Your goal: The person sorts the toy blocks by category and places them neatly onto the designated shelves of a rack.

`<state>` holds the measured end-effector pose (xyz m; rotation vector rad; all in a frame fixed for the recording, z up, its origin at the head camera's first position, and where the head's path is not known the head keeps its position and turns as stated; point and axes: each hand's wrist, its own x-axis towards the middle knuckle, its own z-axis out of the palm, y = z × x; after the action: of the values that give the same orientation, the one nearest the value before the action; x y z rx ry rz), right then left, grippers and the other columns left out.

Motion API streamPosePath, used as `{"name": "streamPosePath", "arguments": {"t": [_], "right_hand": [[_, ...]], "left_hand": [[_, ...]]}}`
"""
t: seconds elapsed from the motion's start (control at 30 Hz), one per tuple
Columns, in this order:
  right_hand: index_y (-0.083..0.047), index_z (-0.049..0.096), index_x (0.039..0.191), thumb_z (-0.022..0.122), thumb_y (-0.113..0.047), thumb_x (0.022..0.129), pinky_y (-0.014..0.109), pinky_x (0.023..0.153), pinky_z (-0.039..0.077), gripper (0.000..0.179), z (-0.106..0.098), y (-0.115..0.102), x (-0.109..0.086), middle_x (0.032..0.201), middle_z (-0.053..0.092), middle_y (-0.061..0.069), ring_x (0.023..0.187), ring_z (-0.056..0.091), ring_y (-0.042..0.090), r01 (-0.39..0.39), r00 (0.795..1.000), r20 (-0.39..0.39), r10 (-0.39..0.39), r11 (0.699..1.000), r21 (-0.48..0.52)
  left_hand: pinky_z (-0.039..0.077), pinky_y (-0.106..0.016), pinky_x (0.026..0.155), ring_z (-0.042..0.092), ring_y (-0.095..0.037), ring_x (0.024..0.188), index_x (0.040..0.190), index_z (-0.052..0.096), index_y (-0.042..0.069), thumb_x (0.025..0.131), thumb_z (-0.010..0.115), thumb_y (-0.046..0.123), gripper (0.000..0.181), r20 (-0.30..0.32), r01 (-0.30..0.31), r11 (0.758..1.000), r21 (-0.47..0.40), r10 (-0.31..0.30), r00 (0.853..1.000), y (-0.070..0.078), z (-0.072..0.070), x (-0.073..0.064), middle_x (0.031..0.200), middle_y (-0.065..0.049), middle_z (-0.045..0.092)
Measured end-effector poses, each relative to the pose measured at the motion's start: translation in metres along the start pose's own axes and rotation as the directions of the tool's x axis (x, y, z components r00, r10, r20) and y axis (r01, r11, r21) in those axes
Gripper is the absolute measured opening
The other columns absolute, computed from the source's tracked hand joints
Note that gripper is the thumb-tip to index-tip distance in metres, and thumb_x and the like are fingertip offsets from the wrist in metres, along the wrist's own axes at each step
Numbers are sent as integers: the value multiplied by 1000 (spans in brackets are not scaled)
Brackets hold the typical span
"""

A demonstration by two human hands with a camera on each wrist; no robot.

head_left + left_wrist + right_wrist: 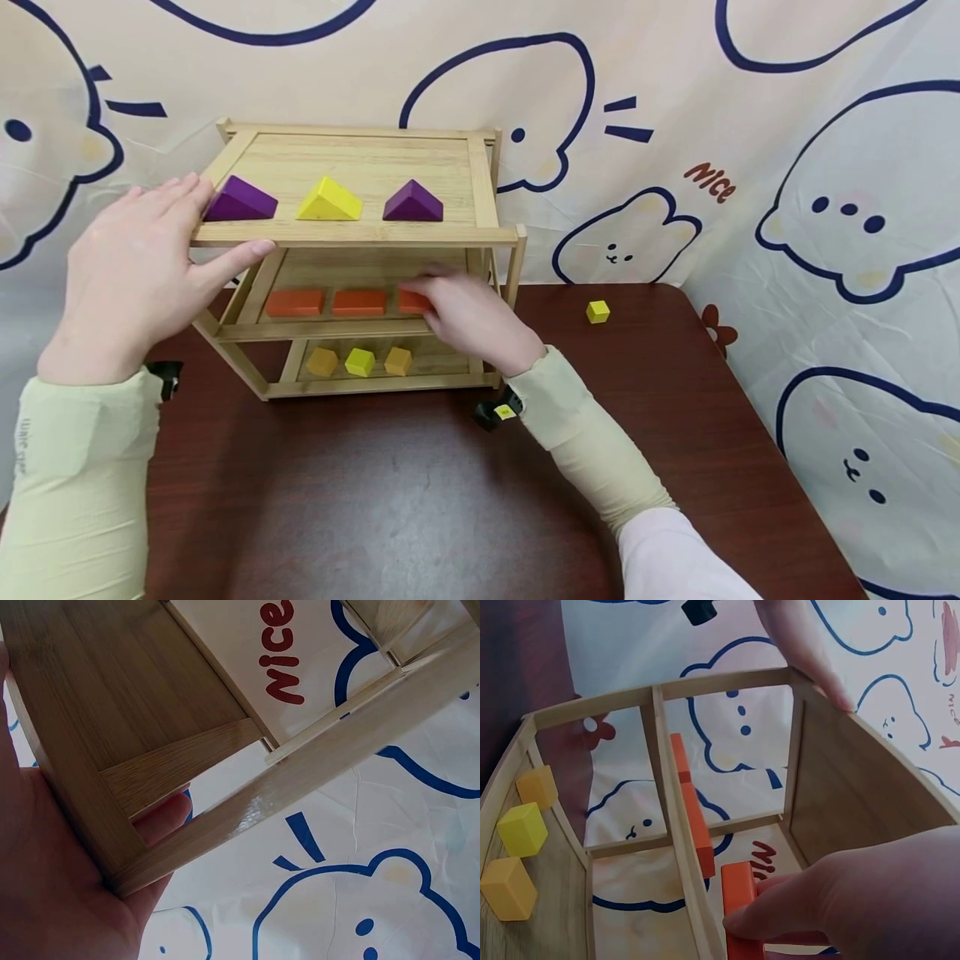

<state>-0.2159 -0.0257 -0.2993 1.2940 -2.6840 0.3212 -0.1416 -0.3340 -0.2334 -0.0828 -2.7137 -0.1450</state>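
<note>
A three-tier wooden shelf (360, 158) stands on the table. My left hand (138, 275) grips its top left corner, with the thumb along the front edge; the left wrist view shows fingertips (169, 817) behind the frame. On the middle tier, my right hand (480, 315) pinches an orange rectangular block (739, 889) at the right end of a row. To its left lie two more orange blocks (359, 302). A yellow triangular block (328, 201) sits between a left purple triangular block (242, 202) and a right one (413, 203) on top.
On the bottom tier sit a yellow cube (360, 362) and two orange-yellow cubes (322, 362). Another small yellow cube (597, 312) lies on the dark brown table (360, 500), right of the shelf. A cartoon-printed curtain (645, 50) hangs behind and to the right.
</note>
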Motion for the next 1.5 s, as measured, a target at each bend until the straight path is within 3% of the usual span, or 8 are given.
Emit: {"name": "streamPosePath", "arguments": {"t": [0.23,0.57,1.13,1.37,1.5], "right_hand": [[-12,66,136,61,-8,98,30,91,53,38,4,2,7,124,66,5,108,64,18,32,999,-8,-33,999,-43],[-11,66,136,60,-4,96,30,97,51,41,5,3,12,128,66,5,115,62,19,28,999,17,-27,999,-43],[-14,67,134,62,-4,92,30,90,52,43,3,3,11,125,67,3,108,64,19,26,999,46,-23,997,-69],[-13,64,139,63,-10,94,31,106,44,46,-2,2,9,137,62,3,125,57,20,15,998,67,-9,996,-89],[-14,63,140,64,-15,96,30,105,45,44,-5,-2,6,138,61,2,125,57,18,6,999,53,-2,997,-71]], "left_hand": [[13,-45,124,35,-49,141,155,34,-3,94,58,66,96,-11,-11,1000,0,11,1000,0,0,0,152,-33,38],[12,-45,124,34,-49,142,156,34,-3,94,58,66,96,-12,-10,1000,-2,10,1000,0,-1,-1,152,-33,37],[12,-45,124,33,-48,142,156,33,-2,94,58,66,95,-6,-10,1000,-6,10,1000,0,0,0,153,-32,36],[13,-47,124,34,-48,142,156,34,-2,94,59,65,95,-7,-9,1000,-10,9,1000,0,0,-1,153,-32,37],[13,-48,123,33,-48,143,157,33,-1,94,58,66,95,5,-1,1000,-7,1,1000,0,-1,0,154,-32,35]]}}
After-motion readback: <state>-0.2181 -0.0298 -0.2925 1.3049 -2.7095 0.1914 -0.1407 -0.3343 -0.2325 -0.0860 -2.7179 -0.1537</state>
